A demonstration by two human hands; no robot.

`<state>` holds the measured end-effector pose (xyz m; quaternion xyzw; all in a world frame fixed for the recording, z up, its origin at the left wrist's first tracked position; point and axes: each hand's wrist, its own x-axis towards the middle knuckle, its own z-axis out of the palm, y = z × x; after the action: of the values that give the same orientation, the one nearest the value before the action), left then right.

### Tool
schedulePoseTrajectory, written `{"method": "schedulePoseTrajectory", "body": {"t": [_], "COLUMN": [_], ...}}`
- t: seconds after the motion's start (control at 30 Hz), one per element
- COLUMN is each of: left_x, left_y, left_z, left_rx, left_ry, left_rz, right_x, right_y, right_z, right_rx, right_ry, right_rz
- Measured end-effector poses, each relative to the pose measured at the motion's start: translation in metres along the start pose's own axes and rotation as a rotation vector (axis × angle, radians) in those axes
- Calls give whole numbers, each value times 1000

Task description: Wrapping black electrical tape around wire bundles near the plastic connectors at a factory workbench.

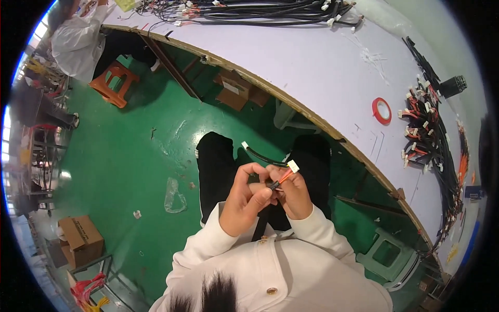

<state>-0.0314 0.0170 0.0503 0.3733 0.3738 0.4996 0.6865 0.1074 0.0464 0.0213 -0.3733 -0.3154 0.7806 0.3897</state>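
Note:
Above my lap, both hands are closed on a short wire harness. Its black-sleeved cable [266, 159] curves up and left to a small white plug. A larger white connector [293, 166] stands out above my right fingers, with orange-red wires [285, 177] running from it down to a black part [274, 185] at my fingertips. My left hand [243, 204] pinches at that black part, thumb and fingers bent around it. My right hand [295, 196] grips the harness just beside the connector. What lies between the fingertips is partly hidden.
On the white table [322, 62] lie a roll of red tape [381, 111], a pile of harnesses [423, 127] at the right and black cables [260, 13] at the far edge. A green stool [387, 255], orange stool [114, 83] and cardboard boxes [83, 239] stand on the green floor.

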Motion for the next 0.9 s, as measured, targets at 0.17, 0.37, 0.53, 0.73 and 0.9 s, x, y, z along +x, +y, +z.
{"method": "schedulePoseTrajectory", "body": {"t": [0.17,0.37,0.53,0.73,0.9], "left_x": [-4,-2,-3,-5,-9], "left_y": [-6,3,3,5,5], "left_z": [-7,-2,-10,-13,-14], "left_rx": [-38,31,90,218,291], "left_ry": [-50,-6,-18,-4,14], "left_rz": [-34,-38,-24,6,7], "right_x": [-4,-11,-17,-19,-17], "right_y": [-6,-11,-13,-11,-11], "right_z": [-2,-9,-11,-10,-10], "right_rx": [176,-78,-316,-268,-237], "right_ry": [-90,-130,-217,-190,-200], "right_rz": [97,0,-154,-158,-140]}}
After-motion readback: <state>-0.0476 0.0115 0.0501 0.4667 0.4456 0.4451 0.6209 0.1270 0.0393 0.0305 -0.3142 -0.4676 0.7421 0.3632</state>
